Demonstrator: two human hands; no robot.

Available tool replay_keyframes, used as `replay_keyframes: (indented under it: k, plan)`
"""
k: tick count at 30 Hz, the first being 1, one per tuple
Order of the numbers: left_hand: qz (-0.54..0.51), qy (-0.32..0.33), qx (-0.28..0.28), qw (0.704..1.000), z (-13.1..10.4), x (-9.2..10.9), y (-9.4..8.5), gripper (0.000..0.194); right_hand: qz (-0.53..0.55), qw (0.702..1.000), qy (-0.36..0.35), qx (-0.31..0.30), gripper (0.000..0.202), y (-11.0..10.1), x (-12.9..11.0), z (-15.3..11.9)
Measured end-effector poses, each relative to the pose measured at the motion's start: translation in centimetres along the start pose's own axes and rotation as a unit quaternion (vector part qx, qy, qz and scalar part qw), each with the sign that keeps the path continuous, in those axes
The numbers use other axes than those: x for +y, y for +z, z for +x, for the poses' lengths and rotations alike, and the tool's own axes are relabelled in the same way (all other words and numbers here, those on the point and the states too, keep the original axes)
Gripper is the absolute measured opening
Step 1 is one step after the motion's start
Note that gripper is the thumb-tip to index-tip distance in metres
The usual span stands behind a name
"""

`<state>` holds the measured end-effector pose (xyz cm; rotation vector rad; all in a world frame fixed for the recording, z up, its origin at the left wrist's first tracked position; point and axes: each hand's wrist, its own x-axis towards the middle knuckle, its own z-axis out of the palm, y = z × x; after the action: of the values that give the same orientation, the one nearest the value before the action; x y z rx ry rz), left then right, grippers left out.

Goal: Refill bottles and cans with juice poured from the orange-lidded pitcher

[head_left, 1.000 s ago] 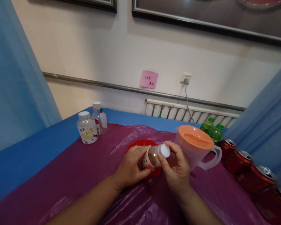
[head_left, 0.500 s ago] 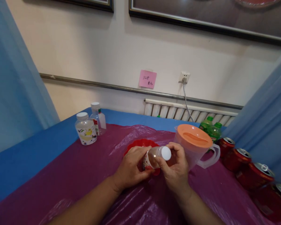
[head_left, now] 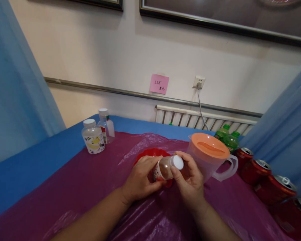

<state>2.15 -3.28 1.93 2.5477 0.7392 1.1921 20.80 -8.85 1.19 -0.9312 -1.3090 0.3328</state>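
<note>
A clear bottle (head_left: pixel 165 168) with a white cap (head_left: pixel 177 162) and a patterned label is held tilted, its cap pointing to the right. My left hand (head_left: pixel 142 175) is wrapped round the bottle's labelled body. The fingers and thumb of my right hand (head_left: pixel 190 180) grip the white cap at its edge. Beneath and behind the hands is a red scalloped bowl (head_left: pixel 150 153), partly hidden by them. Just right of my right hand stands a translucent pitcher (head_left: pixel 199 164) with an orange lid (head_left: pixel 210 145).
Two capped clear containers, a wide jar (head_left: pixel 94 139) and a bottle (head_left: pixel 110 129), stand at the left back. Green bottles (head_left: pixel 232 141) and several red cans (head_left: pixel 256 172) line the right side. A purple plastic sheet (head_left: pixel 90 180) covers part of the blue table (head_left: pixel 35 164).
My right thumb and fingers have shifted slightly round the white cap. The bottle and my left hand stay in nearly the same place. The view has moved very slightly.
</note>
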Motion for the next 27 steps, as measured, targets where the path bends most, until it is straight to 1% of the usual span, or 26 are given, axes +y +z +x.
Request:
replay_keyframes:
  k: [3,6,8,12,15,18,21,24,27]
  plan:
    - [-0.006,0.006,0.001,1.0,0.0,0.0,-0.1,0.061,0.0,1.0,-0.013,-0.014,0.04,-0.3,-0.2,-0.1]
    - [-0.007,0.008,0.004,1.0,0.1,0.0,-0.1,0.061,0.006,1.0,-0.011,-0.019,0.039,-0.3,-0.3,-0.4]
    - [-0.008,0.007,0.004,1.0,0.1,0.1,0.0,0.061,0.018,1.0,0.005,-0.011,0.038,-0.1,-0.1,-0.6]
    - [-0.013,0.003,0.001,1.0,0.2,0.4,0.0,0.059,0.04,0.998,0.044,0.025,0.039,0.5,0.1,-0.5]
    - [-0.013,0.001,-0.004,1.0,0.2,0.4,0.0,0.057,0.042,0.997,0.047,0.033,0.04,0.8,0.1,-0.2]
    - [-0.013,0.001,-0.004,1.0,0.2,0.2,0.0,0.058,0.028,0.998,0.048,0.021,0.046,0.5,0.1,-0.2]
    - [-0.011,-0.006,0.003,1.0,0.2,0.0,0.0,0.061,0.018,0.999,0.039,-0.02,0.051,0.1,-0.1,-0.5]
    - [-0.012,-0.013,0.007,1.0,0.2,-0.1,0.0,0.061,-0.017,0.998,0.034,-0.045,0.049,-0.2,-0.4,-0.7]
    - [-0.013,-0.015,0.007,1.0,0.1,0.0,0.0,0.061,-0.046,0.998,0.021,-0.04,0.044,-0.1,-0.3,-0.5]
